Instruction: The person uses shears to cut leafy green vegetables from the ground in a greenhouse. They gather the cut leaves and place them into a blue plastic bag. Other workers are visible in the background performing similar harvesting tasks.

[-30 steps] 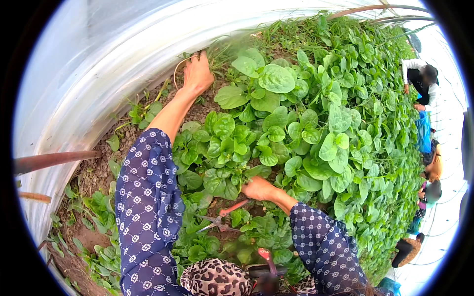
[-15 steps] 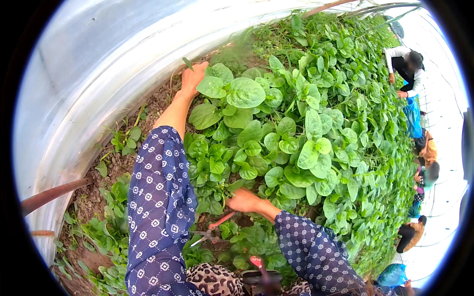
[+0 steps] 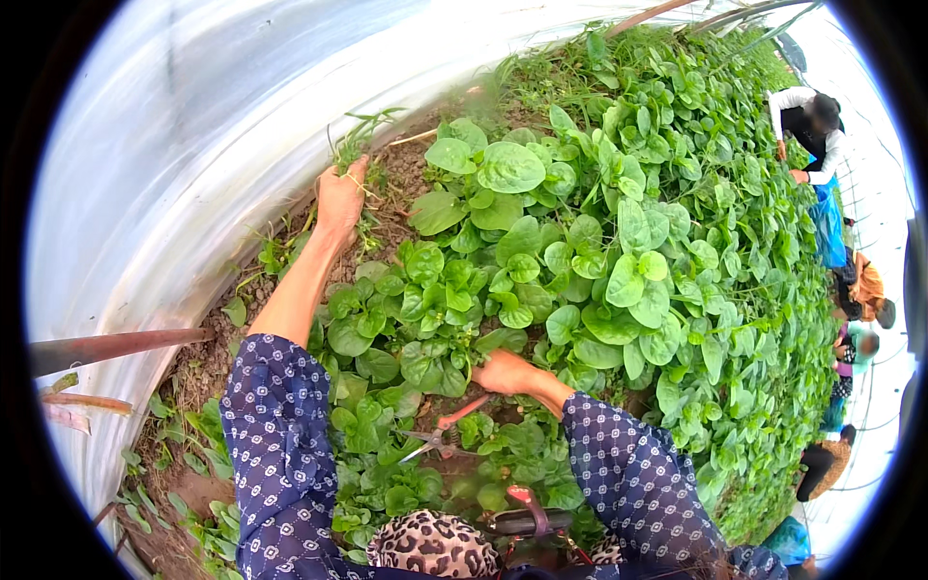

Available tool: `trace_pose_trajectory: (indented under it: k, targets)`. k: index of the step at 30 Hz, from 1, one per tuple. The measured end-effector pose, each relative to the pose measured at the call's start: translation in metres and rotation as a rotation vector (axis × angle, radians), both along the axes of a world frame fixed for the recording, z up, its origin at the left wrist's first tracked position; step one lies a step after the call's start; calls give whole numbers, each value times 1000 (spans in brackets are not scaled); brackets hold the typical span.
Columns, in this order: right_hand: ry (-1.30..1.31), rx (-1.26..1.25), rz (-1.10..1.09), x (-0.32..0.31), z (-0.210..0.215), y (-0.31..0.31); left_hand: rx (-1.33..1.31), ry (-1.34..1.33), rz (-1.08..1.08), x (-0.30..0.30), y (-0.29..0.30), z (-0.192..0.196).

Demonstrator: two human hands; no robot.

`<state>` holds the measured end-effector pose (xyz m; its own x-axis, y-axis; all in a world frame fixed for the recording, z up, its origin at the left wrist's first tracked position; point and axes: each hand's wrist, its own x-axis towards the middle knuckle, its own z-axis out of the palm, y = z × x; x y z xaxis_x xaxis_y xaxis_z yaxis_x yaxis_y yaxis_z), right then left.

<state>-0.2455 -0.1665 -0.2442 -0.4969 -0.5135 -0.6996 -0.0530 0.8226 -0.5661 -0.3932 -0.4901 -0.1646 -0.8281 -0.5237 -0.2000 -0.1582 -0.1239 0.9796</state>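
With the 2 hands apart, the left hand, clamped on grass, should lift clear of the leafy plants, the right hand, its grip unclear, minding the nearby shears.

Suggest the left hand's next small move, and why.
I'd probably have the left hand lay the grassy tuft on the brown soil between the plastic sheet and the broad-leaved plants: its grip is closed around the tuft, blades sticking out above the fist, and that soil lies right beside it.
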Motion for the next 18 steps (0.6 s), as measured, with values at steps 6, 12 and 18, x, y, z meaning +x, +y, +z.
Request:
trace_pose_trajectory:
  k: [6, 12, 18]
  targets:
    - [-18, -10, -2, 2, 3, -2, -712, -84, -368, -77, 39, -7]
    - [-64, -12, -19, -7, 27, -8, -1097, -239, -527, -159, 76, -91]
    - [-127, 74, 2, -11, 34, -11, -350, 250, -332, -154, 60, -120]
